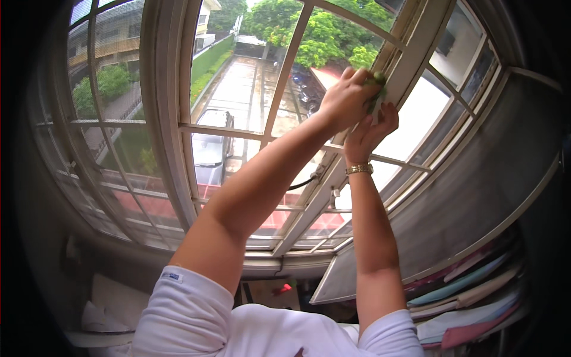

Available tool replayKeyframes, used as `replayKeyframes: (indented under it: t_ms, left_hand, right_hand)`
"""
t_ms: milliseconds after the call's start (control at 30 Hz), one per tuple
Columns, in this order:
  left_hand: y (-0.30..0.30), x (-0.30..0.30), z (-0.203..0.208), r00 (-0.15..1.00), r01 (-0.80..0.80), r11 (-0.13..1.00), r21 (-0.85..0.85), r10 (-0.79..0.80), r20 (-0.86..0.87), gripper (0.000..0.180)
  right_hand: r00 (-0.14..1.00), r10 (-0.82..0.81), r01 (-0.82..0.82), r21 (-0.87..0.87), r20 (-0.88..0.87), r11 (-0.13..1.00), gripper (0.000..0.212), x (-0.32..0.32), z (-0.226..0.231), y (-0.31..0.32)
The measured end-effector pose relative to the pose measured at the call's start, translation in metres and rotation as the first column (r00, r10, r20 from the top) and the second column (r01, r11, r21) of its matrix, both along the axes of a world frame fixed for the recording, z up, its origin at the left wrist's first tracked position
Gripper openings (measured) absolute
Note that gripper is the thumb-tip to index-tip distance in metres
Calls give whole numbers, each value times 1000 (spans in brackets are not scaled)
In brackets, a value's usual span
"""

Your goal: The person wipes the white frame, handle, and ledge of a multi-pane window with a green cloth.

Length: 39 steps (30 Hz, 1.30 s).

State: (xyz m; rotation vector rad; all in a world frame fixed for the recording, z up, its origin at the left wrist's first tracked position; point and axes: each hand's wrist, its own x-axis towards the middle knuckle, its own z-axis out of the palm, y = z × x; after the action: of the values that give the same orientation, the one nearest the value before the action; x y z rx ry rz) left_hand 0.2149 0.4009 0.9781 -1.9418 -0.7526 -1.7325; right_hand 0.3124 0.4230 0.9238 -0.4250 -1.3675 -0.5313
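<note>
Both my arms reach up to a white window frame (410, 74) high in front of me. My left hand (348, 101) is closed round a crumpled green thing (379, 89), pressed against the upright of the frame; whether it is cloth cannot be made out. Just below, my right hand (370, 137) has a watch (359, 169) at its wrist. Its thumb and curved fingers are apart, close to the same upright, with the lower end of the green thing hanging near them.
Glass panes with white bars surround my hands. A black-handled window latch (312, 178) lies below them. At right, a framed screen panel (458, 196) swings inward over stacked folded clothes (470, 297). Outside are a driveway (247, 83), a parked car (209, 152) and trees.
</note>
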Motion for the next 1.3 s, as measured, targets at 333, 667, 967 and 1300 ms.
replayKeyframes:
  t_ms: [333, 667, 967, 1300]
  left_hand:
    - [7, 3, 44, 994, -95, 988, 121, 87, 63, 20]
    - [2, -2, -48, 971, -76, 978, -195, 27, -239, 9]
    - [-41, -20, -56, 952, 201, 850, -487, -51, 302, 26]
    - [-89, -33, -105, 544, 839, 365, -403, -548, 636, 52]
  right_hand:
    - [1000, 30, -29, 29, -9, 999, 51, -2, -6, 1]
    - [996, 54, -53, 25, -66, 998, 57, 6, -3, 0]
    - [904, 346, -420, -366, -253, 831, 47, 0, -27, -60]
    - [970, 172, -72, -475, 171, 877, 45, -4, -6, -93]
